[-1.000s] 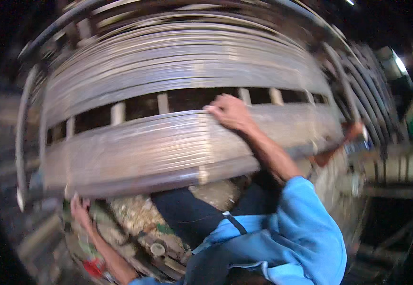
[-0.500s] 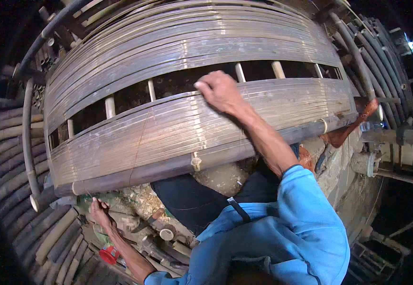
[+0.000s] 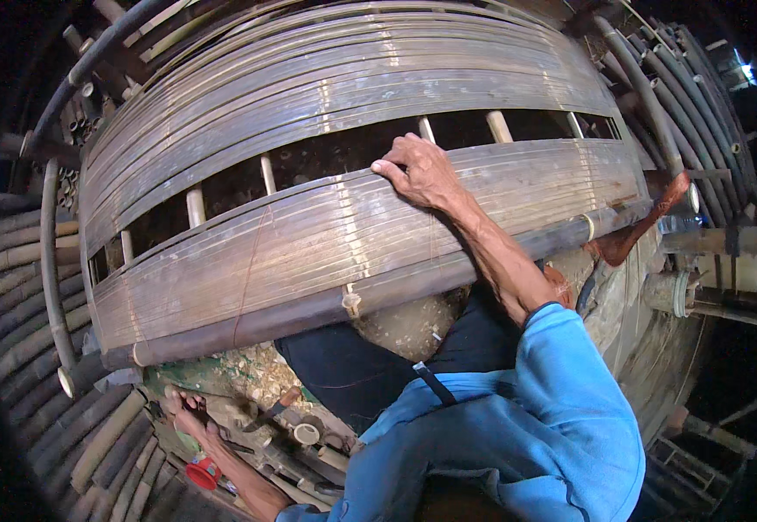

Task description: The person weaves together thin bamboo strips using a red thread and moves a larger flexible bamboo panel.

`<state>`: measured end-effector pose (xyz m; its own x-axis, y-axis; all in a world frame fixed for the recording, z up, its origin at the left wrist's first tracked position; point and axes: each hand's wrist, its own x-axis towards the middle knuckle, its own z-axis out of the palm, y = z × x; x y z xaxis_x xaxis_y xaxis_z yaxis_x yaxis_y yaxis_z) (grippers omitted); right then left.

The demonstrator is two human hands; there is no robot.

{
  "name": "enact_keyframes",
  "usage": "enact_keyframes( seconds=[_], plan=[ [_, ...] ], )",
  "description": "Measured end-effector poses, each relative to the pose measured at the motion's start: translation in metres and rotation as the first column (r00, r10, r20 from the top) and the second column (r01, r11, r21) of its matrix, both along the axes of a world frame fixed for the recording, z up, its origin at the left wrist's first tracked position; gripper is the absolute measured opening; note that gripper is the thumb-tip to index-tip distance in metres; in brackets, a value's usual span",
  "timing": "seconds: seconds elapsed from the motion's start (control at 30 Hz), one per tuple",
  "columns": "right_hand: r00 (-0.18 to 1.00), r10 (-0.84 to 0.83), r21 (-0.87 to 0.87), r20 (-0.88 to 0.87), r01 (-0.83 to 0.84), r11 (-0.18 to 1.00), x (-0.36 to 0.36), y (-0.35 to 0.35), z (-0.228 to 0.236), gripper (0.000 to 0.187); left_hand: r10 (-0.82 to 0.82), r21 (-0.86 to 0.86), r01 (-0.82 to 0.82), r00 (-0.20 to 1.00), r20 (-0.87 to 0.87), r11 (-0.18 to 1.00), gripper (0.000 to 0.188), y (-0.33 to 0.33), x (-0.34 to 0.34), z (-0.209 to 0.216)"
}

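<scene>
A wide bamboo slat panel (image 3: 291,252) spans the view before me, its strips bound by pale cross lashings. My right hand (image 3: 420,174) rests at the upper edge of its near section, beside the dark gap, with fingers curled and thumb pressed in; what lies in them is hidden. Below the panel's left end, off the bamboo, my left hand (image 3: 189,409) is closed, and anything pinched there is too small to make out. A thin reddish string (image 3: 248,277) hangs loosely across the slats. A thick bamboo pole (image 3: 309,315) runs along the near edge.
Pale rungs (image 3: 268,174) cross the gap. A knife (image 3: 274,410) with a brown handle lies among bamboo pieces near a red round object (image 3: 203,472). Bamboo poles (image 3: 39,296) are stacked at left. Another person's bare foot (image 3: 676,187) shows at right.
My left hand has moved down, away from the pole. The right hand has shifted slightly right and down along the slat edge. The red string now curves more on the panel.
</scene>
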<state>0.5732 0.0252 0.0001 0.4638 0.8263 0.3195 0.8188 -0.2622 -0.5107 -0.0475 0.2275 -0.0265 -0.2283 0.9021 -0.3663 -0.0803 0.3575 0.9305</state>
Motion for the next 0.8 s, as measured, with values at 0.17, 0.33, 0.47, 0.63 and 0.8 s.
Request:
enact_keyframes(
  seconds=[0.17,0.33,0.47,0.63,0.8],
  plan=[
    [0.988,-0.055,-0.241,-0.145,0.019,0.97,-0.006,0.009,0.002,0.038,-0.078,-0.09,0.089,0.99,0.121,0.992,0.02,0.006,-0.04,0.005],
    [0.989,0.042,-0.134,-0.142,-0.061,0.989,-0.008,0.025,0.018,0.044,0.162,0.052,-0.212,0.86,0.483,0.976,0.023,-0.004,-0.108,0.076],
    [0.937,-0.144,0.084,-0.318,0.179,0.98,-0.009,0.035,0.01,0.03,0.197,0.307,-0.437,0.789,0.582,0.845,0.02,0.013,-0.122,0.167],
    [0.947,0.155,0.094,-0.283,-0.133,0.987,-0.106,0.146,0.049,0.021,-0.245,0.66,-0.117,0.869,0.43,0.742,0.026,0.066,-0.309,0.218],
    [0.844,0.437,0.055,-0.311,-0.443,0.895,-0.194,0.263,0.042,0.029,0.077,0.559,-0.174,0.978,0.193,0.811,0.033,0.146,-0.168,0.215]
  ],
)
